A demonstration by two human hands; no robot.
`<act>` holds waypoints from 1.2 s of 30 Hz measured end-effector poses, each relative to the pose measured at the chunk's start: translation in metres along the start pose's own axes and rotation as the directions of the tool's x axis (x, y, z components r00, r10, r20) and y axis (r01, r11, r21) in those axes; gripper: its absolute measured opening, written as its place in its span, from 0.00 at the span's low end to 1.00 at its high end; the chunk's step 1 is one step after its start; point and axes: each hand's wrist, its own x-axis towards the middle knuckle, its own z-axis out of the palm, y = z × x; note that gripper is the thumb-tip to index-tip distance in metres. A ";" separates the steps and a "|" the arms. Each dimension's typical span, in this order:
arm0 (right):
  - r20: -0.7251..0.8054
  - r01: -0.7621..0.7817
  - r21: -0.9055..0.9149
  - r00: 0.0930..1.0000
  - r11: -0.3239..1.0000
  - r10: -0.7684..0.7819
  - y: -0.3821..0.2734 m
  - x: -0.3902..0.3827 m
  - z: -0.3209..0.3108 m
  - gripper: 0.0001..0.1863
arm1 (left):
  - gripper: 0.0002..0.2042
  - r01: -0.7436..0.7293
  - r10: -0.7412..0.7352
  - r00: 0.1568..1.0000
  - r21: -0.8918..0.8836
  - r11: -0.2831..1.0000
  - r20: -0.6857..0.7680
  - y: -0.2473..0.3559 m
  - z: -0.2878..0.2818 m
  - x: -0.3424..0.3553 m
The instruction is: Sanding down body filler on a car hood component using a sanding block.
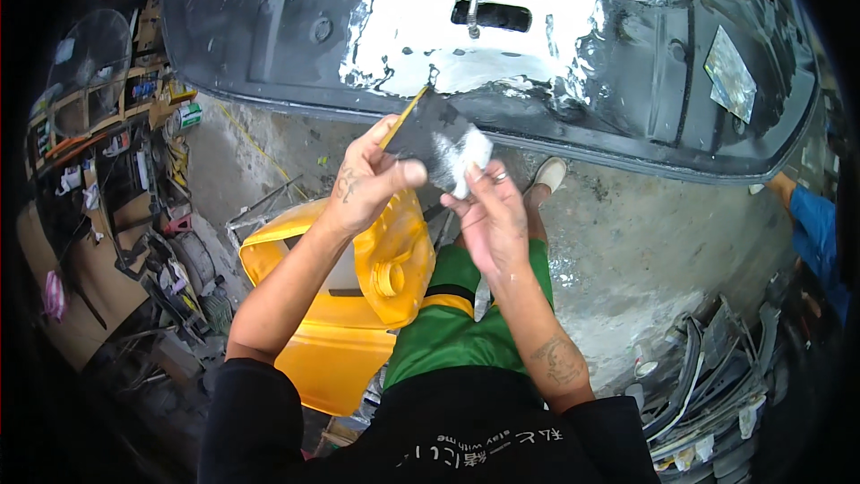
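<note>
My left hand (363, 175) grips a dark flat piece (428, 130) with a yellow edge, the thumb standing in front of it. The pale patch across that piece's right part is blurred. At that side my right hand (491, 215) pinches a small white wad (475, 151), cloth-like but too blurred to name surely; it touches the dark piece. Just beyond both hands lies a large dark grey vehicle panel (287, 45). A broad white coating (412, 9) with ragged edges covers its middle, around a slot holding a metal fitting (475, 9).
A cut yellow plastic jerrycan (408, 251) stands left of my legs. Shelves with cans and tools (116, 125) line the left side. Curved car parts (717, 385) are piled at lower right. Another person's blue-clothed limb (813, 224) shows at the right edge. A shiny sheet (730, 76) lies on the panel.
</note>
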 end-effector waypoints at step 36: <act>0.932 0.743 -0.294 0.362 -0.601 -0.008 -0.152 0.178 0.080 0.22 | 0.23 -0.636 -0.171 0.257 0.034 -0.771 0.951 0.086 -0.041 0.136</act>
